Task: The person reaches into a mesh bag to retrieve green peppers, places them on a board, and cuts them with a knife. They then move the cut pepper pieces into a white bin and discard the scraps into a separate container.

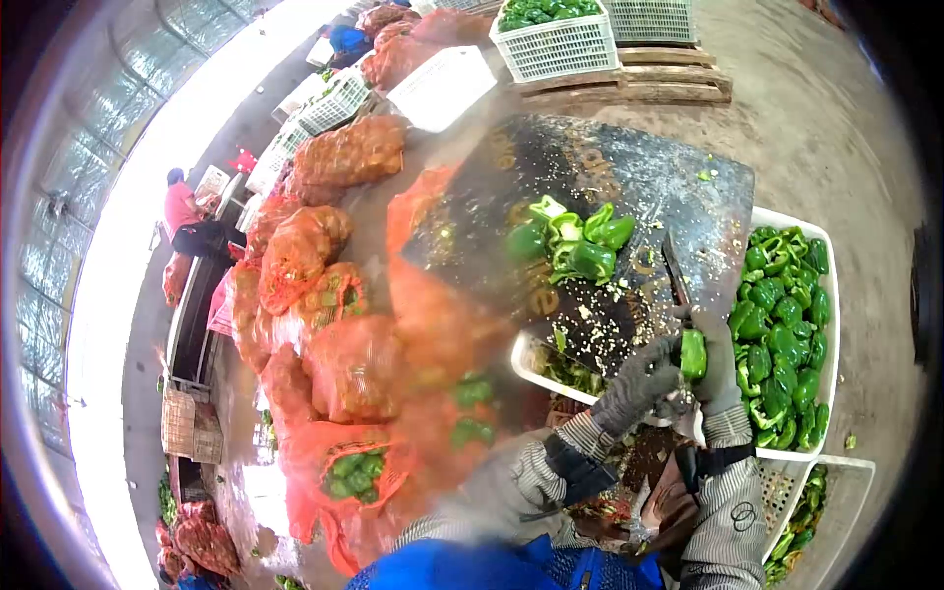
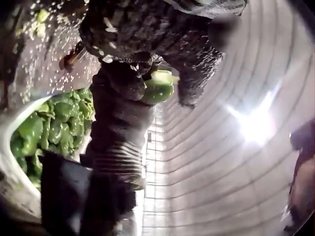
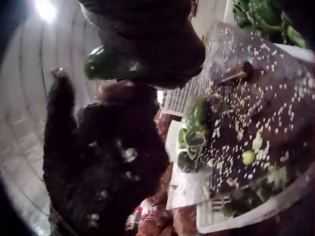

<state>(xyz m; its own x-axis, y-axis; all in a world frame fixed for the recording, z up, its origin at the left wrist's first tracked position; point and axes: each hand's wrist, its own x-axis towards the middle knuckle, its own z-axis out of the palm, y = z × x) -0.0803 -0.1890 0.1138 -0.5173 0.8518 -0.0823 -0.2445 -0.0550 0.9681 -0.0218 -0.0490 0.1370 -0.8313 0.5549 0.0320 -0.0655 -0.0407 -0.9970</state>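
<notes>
In the head view, the gloved right hand grips a green pepper at the near edge of the dark board. Close to its left, the gloved left hand is held with fingers loosely bent and seeds on the glove. The right wrist view shows the pepper under the right hand, above the left hand, whose thumb or a finger points up. The pepper's pale cut end faces outward in the left wrist view. A knife lies on the board.
Several green peppers and scattered seeds lie on the board. A white crate full of peppers stands on the right, and a white tub with scraps sits under the near edge. Red mesh sacks are piled at left.
</notes>
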